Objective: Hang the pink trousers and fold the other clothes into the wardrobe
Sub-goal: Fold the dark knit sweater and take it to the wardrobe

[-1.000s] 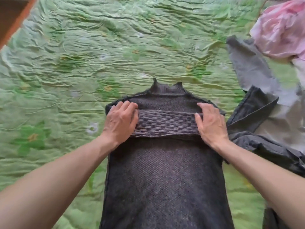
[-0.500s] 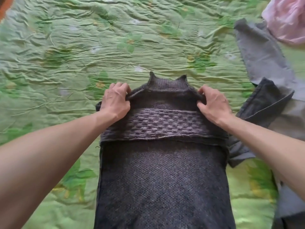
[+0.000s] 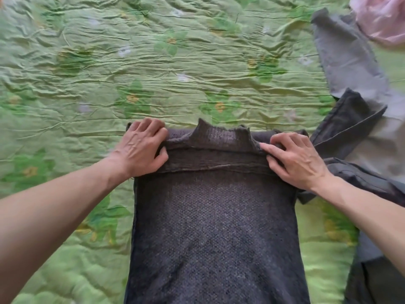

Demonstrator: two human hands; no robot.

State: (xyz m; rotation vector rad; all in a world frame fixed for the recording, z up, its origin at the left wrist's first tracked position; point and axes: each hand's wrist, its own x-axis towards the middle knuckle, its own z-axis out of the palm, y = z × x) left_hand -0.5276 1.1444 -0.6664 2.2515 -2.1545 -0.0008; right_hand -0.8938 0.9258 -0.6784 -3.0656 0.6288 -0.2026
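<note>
A dark grey knitted jumper [image 3: 215, 227] lies flat on a green flowered quilt [image 3: 153, 62], its body running from the near edge of the quilt away toward the middle, with the short collar at the far end. A narrow band of knit is folded over across the shoulders, just short of the collar. The left hand [image 3: 140, 150] rests on the left shoulder corner of the jumper, fingers curled over the far edge and thumb pressed against the folded band, gripping the fabric. The right hand [image 3: 295, 159] grips the right shoulder corner, thumb and forefinger pinching the fold beside the collar, the other fingers bent onto the knit. Just right of the jumper, touching its shoulder, lies a heap of dark and pale grey clothes [image 3: 355, 132], stretching along the right edge of the quilt. Beyond them, at the far right corner, sit the crumpled pink trousers [image 3: 382, 20], partly out of view.
</note>
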